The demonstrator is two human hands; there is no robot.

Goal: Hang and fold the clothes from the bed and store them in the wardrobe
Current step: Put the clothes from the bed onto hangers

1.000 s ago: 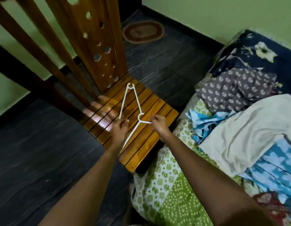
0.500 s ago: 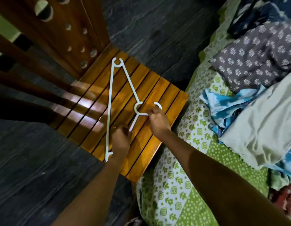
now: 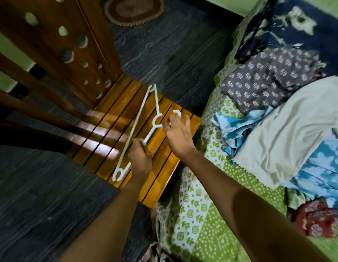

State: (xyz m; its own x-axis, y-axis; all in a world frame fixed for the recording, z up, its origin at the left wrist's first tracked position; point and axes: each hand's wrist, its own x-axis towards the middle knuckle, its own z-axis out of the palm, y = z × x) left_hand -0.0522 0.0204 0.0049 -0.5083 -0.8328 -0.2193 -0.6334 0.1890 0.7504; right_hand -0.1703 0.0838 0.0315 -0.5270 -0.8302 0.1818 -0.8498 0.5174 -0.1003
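The hanger [image 3: 138, 118] is over the chair seat [image 3: 115, 114], left of the bed [image 3: 192, 214] bearing clothes [image 3: 278, 129].

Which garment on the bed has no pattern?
The off-white cloth; the grey dotted piece, navy floral piece and blue-and-white piece are all printed.

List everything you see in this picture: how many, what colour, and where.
hanger: one, white, over the chair seat, in both hands
chair: one, brown wood, slatted seat, beside the bed
rug: one, brown, oval, on the floor at top
floor: dark grey, left and top
bedsheet: one, green-and-white print, on the bed at right
grey printed garment: one, on the bed
cream cloth: one, on top of the pile
blue-and-white cloth: count unclear, under the cream cloth
navy floral fabric: one, far end of the bed
red cloth: one, near right edge
left hand: grips the hanger's near arm
right hand: pinches the hanger by its hook
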